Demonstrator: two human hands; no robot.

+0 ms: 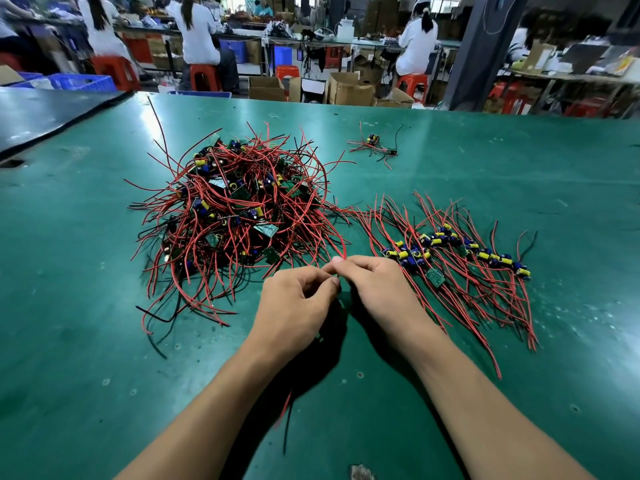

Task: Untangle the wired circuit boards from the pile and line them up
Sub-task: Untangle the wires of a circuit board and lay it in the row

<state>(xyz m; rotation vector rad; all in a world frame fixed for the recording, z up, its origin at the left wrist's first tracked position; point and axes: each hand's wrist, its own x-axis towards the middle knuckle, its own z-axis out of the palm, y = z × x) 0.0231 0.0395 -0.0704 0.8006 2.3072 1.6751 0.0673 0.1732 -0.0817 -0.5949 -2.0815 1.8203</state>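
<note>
Left hand point(298, 299) and right hand point(374, 285) pinch one red wire point(341, 242) together, likely teasing its board from the pile point(235, 209) toward the lined-up row point(457, 251).

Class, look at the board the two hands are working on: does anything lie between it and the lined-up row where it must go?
Nothing visible does. The hands pinch wires just left of the row; only bare green mat separates them. The pile lies to the left, off that path.

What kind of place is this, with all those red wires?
Most likely an electronics assembly workshop. A big pile of wired circuit boards lies on a green work table, and behind it people in white tops sit on red stools at long benches, with cardboard boxes on the floor.
</note>
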